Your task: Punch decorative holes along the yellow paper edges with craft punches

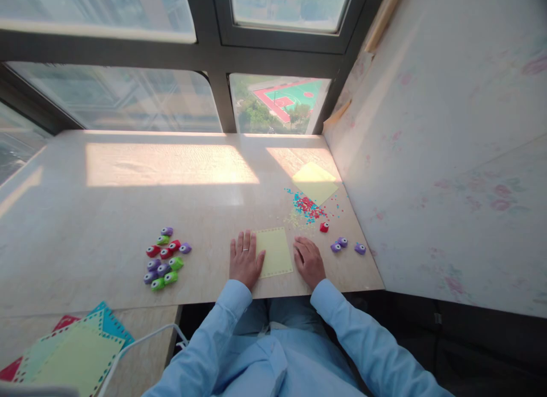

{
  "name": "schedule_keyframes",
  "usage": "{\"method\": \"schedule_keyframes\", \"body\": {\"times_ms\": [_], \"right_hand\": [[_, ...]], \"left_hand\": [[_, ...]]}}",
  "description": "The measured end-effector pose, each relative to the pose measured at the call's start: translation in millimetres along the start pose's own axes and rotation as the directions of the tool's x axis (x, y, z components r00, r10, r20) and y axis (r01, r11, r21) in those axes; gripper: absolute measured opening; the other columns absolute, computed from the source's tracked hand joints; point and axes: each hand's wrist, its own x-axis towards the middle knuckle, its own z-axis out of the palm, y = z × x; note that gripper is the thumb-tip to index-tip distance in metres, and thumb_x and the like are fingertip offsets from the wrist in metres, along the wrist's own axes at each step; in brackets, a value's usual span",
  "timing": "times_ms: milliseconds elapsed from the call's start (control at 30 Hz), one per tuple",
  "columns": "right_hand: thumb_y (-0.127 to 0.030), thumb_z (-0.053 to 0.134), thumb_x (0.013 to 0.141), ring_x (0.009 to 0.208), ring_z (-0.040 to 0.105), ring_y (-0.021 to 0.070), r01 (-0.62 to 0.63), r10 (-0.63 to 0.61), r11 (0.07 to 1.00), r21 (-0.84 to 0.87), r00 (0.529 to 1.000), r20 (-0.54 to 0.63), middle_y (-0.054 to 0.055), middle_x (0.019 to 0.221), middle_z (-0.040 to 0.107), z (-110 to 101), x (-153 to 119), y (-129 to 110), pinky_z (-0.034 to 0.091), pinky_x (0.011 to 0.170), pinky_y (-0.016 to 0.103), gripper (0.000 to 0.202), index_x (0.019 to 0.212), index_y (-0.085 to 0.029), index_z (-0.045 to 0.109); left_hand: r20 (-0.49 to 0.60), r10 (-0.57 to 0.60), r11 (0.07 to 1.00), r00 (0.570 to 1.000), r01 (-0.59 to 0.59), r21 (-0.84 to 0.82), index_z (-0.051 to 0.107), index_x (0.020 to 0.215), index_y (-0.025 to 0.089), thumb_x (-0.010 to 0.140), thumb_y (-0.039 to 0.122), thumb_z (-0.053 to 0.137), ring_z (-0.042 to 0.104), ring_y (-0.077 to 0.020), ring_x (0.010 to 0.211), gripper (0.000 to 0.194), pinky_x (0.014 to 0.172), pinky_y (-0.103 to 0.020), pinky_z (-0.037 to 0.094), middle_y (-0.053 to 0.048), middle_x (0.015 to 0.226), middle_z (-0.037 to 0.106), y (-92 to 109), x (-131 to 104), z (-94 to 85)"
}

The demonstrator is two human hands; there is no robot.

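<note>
A pale yellow sheet of paper [276, 252] lies flat on the table in front of me, with small punched holes along its top and bottom edges. My left hand [247, 260] rests flat at its left side, fingers stretched out and the thumb on the paper; a ring shows on one finger. Just off the right edge sits my right hand [309, 260], fingers loosely bent on the tabletop, with nothing visible in them. Near that hand is a red craft punch [324, 227]. Purple craft punches [336, 247] stand further right.
Red and blue paper bits [308, 206] are scattered beyond the sheet, beside another yellow sheet [315, 182]. Several purple, green and red punches [163, 267] cluster at left. Hole-edged coloured sheets [81, 351] and a white cable [141, 339] lie lower left. A papered wall [448, 158] bounds the right.
</note>
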Motion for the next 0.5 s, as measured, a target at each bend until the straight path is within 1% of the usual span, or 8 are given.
{"method": "schedule_keyframes", "body": {"times_ms": [100,233,300,400,500], "right_hand": [[-0.016,0.047,0.091,0.117,0.059,0.0260,0.007,-0.007,1.000,-0.005,1.000,0.007,0.013,0.120,0.068,1.2,-1.5,0.0,0.047,0.102,0.049,0.028,0.111,-0.018,0.066],[-0.015,0.047,0.090,0.117,0.058,0.0266,0.010,-0.009,1.000,-0.022,1.000,0.016,0.013,0.120,0.067,1.8,-1.5,-0.1,0.047,0.101,0.049,0.028,0.110,-0.018,0.066],[-0.016,0.048,0.090,0.116,0.059,0.0269,0.005,-0.005,1.000,-0.022,1.000,0.010,0.013,0.119,0.068,1.3,-0.1,-0.3,0.047,0.101,0.049,0.027,0.109,-0.018,0.067],[-0.017,0.049,0.090,0.113,0.060,0.0261,-0.019,0.019,1.000,0.003,1.000,0.002,0.012,0.115,0.069,-0.4,3.7,-1.1,0.047,0.100,0.048,0.026,0.106,-0.019,0.069],[-0.017,0.049,0.089,0.109,0.062,0.0250,-0.066,0.066,0.997,0.036,0.998,-0.012,0.011,0.111,0.071,-1.8,7.9,-2.5,0.048,0.098,0.047,0.025,0.101,-0.021,0.070]], "left_hand": [[-0.017,0.003,1.000,1.000,-0.003,0.009,0.044,0.143,0.009,0.094,0.042,0.044,0.027,-0.0348,0.145,0.059,0.118,-0.056,0.016,-0.018,0.154,0.036,0.3,-1.0,0.2],[-0.034,0.002,1.000,0.999,-0.003,-0.013,0.046,0.143,0.011,0.094,0.042,0.045,0.030,-0.0349,0.144,0.058,0.117,-0.056,0.019,-0.017,0.153,0.038,-0.3,-0.8,-0.3],[-0.036,0.004,1.000,0.999,-0.005,-0.026,0.047,0.142,0.010,0.093,0.042,0.046,0.031,-0.0356,0.143,0.058,0.117,-0.057,0.020,-0.017,0.152,0.040,-0.8,0.0,-0.9],[-0.044,0.001,0.999,0.999,-0.003,-0.038,0.050,0.140,0.010,0.093,0.043,0.046,0.033,-0.0366,0.142,0.058,0.116,-0.057,0.021,-0.018,0.151,0.042,-1.3,1.3,-1.5],[-0.062,-0.002,0.999,0.998,-0.002,-0.053,0.051,0.139,0.012,0.092,0.043,0.047,0.034,-0.0366,0.141,0.056,0.116,-0.058,0.021,-0.017,0.150,0.044,-1.5,2.5,-1.6]]}}
